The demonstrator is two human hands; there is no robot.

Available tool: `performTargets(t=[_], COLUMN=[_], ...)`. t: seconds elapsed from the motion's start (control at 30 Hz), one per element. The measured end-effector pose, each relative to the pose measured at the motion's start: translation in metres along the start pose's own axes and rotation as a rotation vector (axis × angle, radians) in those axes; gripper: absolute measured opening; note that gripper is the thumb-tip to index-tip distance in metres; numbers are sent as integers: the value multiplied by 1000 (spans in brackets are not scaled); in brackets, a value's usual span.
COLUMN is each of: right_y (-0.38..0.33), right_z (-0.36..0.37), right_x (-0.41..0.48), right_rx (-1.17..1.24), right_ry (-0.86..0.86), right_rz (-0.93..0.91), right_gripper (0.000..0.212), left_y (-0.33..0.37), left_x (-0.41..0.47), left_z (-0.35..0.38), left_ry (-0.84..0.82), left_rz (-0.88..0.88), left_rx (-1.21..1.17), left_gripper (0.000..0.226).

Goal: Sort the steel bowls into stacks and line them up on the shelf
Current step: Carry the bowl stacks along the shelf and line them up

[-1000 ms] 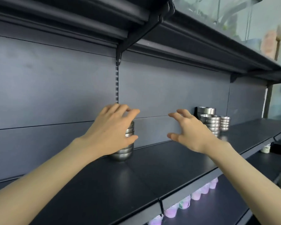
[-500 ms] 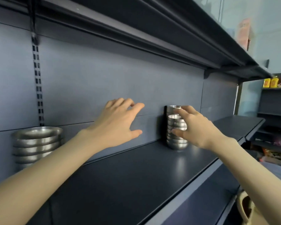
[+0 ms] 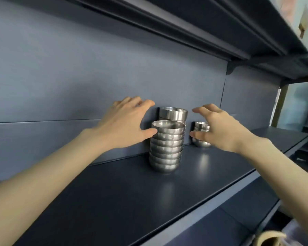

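A dark blue back panel (image 3: 100, 71) fills most of the view, with the underside of an upper shelf (image 3: 212, 31) slanting across from twelve toward three o'clock. Below it runs the matte dark shelf (image 3: 124, 201), faintly reflecting the steel. At about three o'clock a strip of pale teal wall (image 3: 299, 102) shows past the upright. Near the centre stands a tall stack of steel bowls (image 3: 166, 148), a wider steel stack (image 3: 173, 113) right behind it against the panel. At its two o'clock sits a shorter stack (image 3: 201, 134), half hidden. The left hand (image 3: 126, 125) is spread, thumb touching the tall stack's top bowl. The right hand (image 3: 219, 129) is spread too, apparently just clear of the steel.
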State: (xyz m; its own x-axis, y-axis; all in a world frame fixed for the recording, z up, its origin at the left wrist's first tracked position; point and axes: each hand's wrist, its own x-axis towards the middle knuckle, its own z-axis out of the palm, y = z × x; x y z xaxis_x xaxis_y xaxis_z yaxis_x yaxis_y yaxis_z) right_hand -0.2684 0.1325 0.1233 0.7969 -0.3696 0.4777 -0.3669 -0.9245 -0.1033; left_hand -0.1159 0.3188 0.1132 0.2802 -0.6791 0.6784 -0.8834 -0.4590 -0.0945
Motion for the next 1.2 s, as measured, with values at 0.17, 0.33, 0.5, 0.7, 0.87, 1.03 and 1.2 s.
performTargets(t=[0.17, 0.33, 0.5, 0.7, 0.87, 1.03, 1.2], right_y=[51, 96, 149, 198, 222, 245, 251], right_z=[19, 49, 68, 89, 116, 140, 173], right_x=[55, 108, 149, 190, 211, 225, 230], right_rx=[36, 106, 182, 275, 389, 469, 603], right_ry=[33, 5, -20, -51, -100, -166, -284], right_rz=[-68, -124, -177, -285, -400, -502, -552], right_gripper=[67, 68, 72, 74, 76, 79, 87], left_y=[12, 14, 19, 38, 70, 111, 141], left_x=[48, 95, 146, 184, 196, 195, 180], left_z=[33, 75, 109, 132, 152, 172, 189], left_ry=[-7, -11, -31, -30, -64, -47, -7], left_rz=[-45, -85, -151, -186, -300, -467, -579], left_rx=[45, 43, 4, 34, 83, 124, 163], left_gripper=[69, 71, 70, 67, 68, 65, 63])
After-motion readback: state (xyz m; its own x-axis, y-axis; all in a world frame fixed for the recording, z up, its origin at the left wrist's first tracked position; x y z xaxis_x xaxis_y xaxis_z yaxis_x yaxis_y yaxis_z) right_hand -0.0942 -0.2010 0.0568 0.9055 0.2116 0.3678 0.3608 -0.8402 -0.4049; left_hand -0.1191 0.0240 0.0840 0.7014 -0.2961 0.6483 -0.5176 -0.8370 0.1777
